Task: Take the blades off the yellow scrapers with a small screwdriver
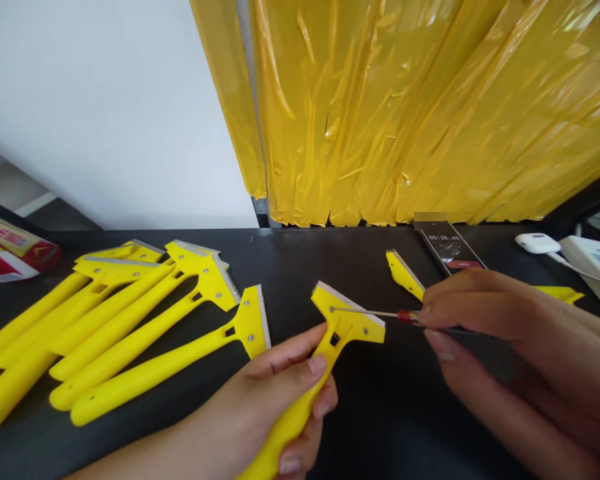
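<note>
My left hand [285, 393] is wrapped round the handle of a yellow scraper [347, 319], its wide head tilted up and away from me. Two screws sit in that head, and a pale metal blade edge runs along its far side. Between thumb and fingers, my right hand [510, 360] pinches a small screwdriver [380, 313] with a red collar. Its thin shaft lies almost level, and the tip meets the left screw of the head. Part of the screwdriver's handle is hidden by my fingers.
Several yellow scrapers [155, 360] lie overlapping on the black table [290, 257] to the left. Beyond my right hand are a loose yellow head piece [404, 275], a phone [453, 245] showing a timer, and a white earphone case [536, 243]. A red box [17, 250] stands far left.
</note>
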{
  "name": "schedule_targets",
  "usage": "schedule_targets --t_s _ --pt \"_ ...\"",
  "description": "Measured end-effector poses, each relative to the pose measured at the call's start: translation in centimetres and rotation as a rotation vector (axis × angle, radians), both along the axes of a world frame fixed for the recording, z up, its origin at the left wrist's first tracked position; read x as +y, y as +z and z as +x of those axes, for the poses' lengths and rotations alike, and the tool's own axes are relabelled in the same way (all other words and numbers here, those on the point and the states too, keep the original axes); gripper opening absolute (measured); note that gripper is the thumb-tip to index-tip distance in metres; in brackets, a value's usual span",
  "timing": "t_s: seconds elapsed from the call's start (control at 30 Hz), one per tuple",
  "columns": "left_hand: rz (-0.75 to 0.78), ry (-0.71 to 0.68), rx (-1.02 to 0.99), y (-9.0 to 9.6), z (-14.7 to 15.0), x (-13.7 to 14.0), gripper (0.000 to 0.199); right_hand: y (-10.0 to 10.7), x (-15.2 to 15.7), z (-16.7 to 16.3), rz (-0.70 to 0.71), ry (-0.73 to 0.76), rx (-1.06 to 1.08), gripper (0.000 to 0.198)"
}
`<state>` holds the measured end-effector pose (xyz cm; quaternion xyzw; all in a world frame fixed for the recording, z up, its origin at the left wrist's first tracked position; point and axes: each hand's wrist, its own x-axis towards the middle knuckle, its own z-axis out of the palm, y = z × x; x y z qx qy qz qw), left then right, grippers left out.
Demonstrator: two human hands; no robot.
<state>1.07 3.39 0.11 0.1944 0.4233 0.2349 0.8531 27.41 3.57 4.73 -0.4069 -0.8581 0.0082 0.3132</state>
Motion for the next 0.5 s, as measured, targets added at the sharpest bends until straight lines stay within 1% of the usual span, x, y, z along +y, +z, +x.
schedule_targets --t_s 0.1,0.23,0.4,0.5 --pt "0.009 -0.008 0.009 -0.05 0.05 0.03 0.051 0.11 0.07 -0.16 -0.032 0.033 0.017 0.024" --pt "0.021 0.001 0.007 -0.25 0.13 0.12 0.046 0.13 0.15 -0.13 -0.023 0.049 0.008 0.023" --pt "-0.004 -0.050 -0.013 -0.37 0.08 0.08 0.046 0.16 0.40 0.01 -0.026 0.038 -0.013 0.024" --pt "0.015 -0.063 -0.040 -0.41 -0.11 0.13 0.048 0.17 0.48 0.07 -0.007 0.020 -0.024 0.021"
